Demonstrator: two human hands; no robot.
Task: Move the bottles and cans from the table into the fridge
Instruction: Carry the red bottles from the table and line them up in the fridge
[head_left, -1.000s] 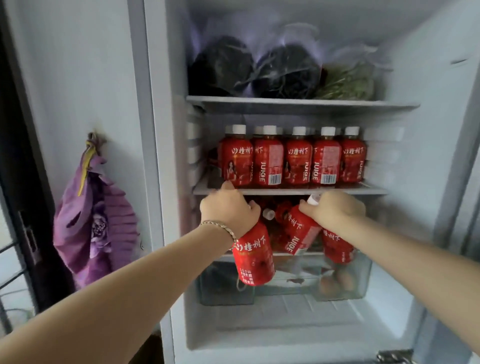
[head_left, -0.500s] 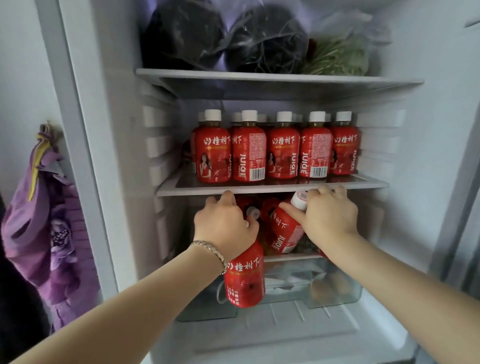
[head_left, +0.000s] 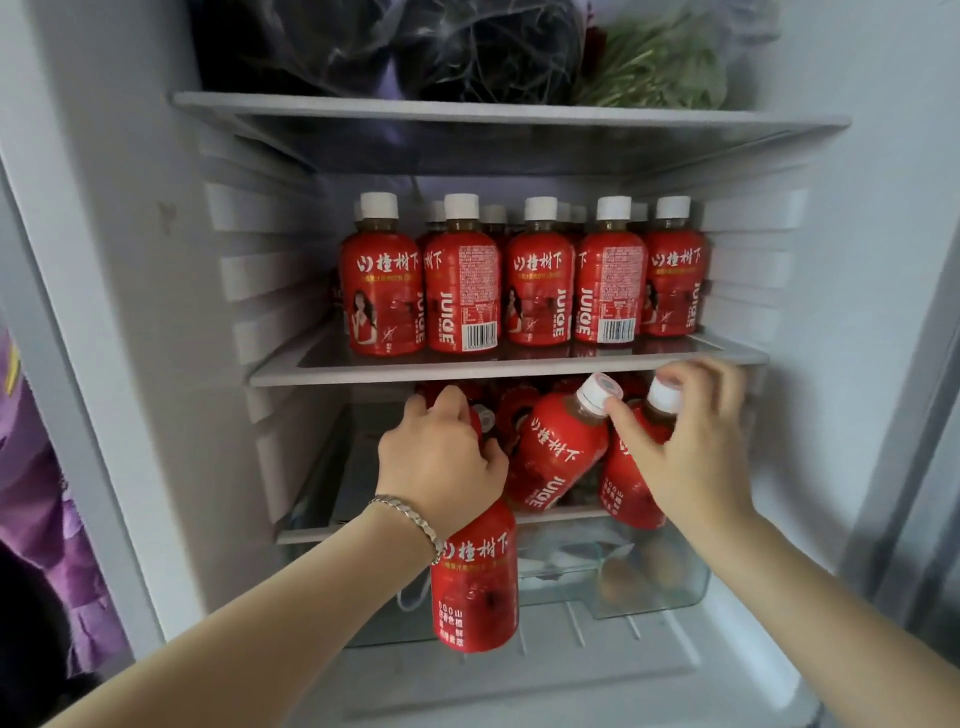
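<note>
The open white fridge interior (head_left: 857, 260) fills the view, with three white-edged glass shelves. The top shelf (head_left: 509, 111) carries dark leafy produce in clear plastic bags (head_left: 415, 47). The middle shelf (head_left: 509, 366) holds a full upright row of red-labelled juice bottles with white caps (head_left: 462, 291), more standing behind them.

Left hand (head_left: 441, 462): fingers closed around the neck end of a red-labelled juice bottle (head_left: 475, 587). The bottle body hangs below the palm, in front of the lower shelf edge (head_left: 311, 532) and the clear plastic drawer (head_left: 665, 582). The fingertips reach just under the middle shelf. A silver chain bracelet (head_left: 410, 519) circles the wrist.

Right hand (head_left: 691, 452): fingers spread and partly curled over two tilted red juice bottles. The thumb tip touches the white cap of the leaning bottle (head_left: 556, 452); the other fingers wrap the neck of the rightmost tilted bottle (head_left: 623, 488). Whether the grip is firm cannot be told. Both bottles rest on the lower shelf, caps tipped toward the fingers, with further red bottles behind them.

A purple cloth (head_left: 36, 467) hangs left of the fridge.
</note>
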